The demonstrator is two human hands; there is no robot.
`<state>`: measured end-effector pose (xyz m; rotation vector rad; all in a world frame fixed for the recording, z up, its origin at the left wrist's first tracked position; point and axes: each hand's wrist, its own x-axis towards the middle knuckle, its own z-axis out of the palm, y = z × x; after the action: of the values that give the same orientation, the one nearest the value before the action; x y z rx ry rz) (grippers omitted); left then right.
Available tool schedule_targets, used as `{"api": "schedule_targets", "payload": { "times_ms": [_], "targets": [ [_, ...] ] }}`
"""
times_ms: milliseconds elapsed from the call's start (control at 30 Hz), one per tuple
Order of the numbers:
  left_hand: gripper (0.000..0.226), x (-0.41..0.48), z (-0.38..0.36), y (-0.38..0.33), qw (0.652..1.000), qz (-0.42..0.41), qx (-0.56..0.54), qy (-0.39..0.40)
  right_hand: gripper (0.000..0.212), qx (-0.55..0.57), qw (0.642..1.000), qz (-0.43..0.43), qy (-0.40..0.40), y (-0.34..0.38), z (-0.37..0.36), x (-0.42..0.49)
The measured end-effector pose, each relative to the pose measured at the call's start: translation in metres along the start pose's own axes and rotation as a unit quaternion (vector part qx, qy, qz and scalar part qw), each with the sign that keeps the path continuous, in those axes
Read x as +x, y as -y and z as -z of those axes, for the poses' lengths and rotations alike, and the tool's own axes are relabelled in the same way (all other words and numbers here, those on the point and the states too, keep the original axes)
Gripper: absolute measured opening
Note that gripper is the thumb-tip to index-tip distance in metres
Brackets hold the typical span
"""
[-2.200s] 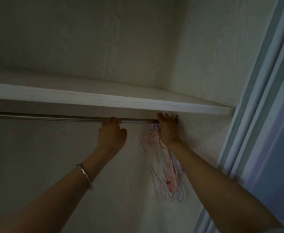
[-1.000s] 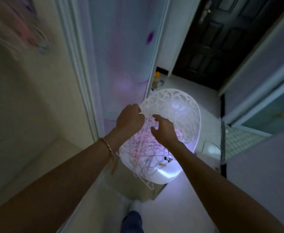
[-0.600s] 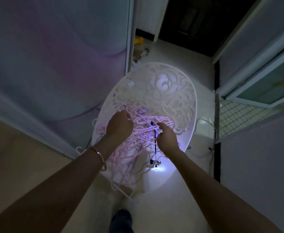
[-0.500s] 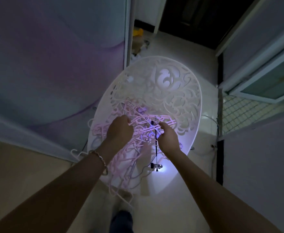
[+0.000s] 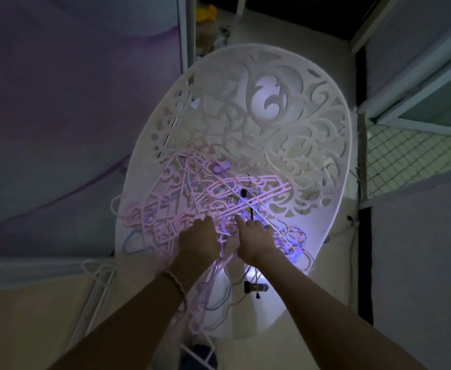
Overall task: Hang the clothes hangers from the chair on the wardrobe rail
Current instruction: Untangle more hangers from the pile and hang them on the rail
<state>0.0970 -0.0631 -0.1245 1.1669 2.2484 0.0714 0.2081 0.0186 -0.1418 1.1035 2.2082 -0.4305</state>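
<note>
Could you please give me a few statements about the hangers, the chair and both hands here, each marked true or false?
1. The pile of hangers lies on the white chair. True.
2. The left hand is at the wardrobe rail. False: it is down in the hanger pile.
3. A bracelet sits on the left wrist. True.
4. The chair's back is solid. False: it has ornate cut-outs.
5. The right hand is on the hangers. True.
</note>
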Motion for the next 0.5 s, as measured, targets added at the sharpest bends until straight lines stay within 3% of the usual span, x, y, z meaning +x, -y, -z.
{"api": "schedule_targets", "payload": {
  "times_ms": [67, 167, 333, 500],
  "targets": [
    [0.057, -0.001, -0.002, -0.001, 0.998, -0.016, 0.032, -0.048, 0.071, -0.030, 0.999, 0.021, -0.036, 0.000, -0.005, -0.001],
    [0.059, -0.003, -0.002, -0.003, 0.999, 0.000, 0.049, 0.003, 0.055, -0.019, 0.994, 0.045, -0.101, -0.002, -0.010, -0.003],
    [0.027, -0.011, 0.017, -0.011, 0.991, -0.025, 0.112, -0.073, 0.027, 0.060, 0.974, 0.097, -0.196, -0.001, 0.001, -0.012],
    [0.031, -0.020, 0.042, -0.018, 0.996, -0.028, 0.062, -0.060, 0.015, 0.098, 0.964, 0.110, -0.221, -0.005, 0.006, -0.027]
  ]
}}
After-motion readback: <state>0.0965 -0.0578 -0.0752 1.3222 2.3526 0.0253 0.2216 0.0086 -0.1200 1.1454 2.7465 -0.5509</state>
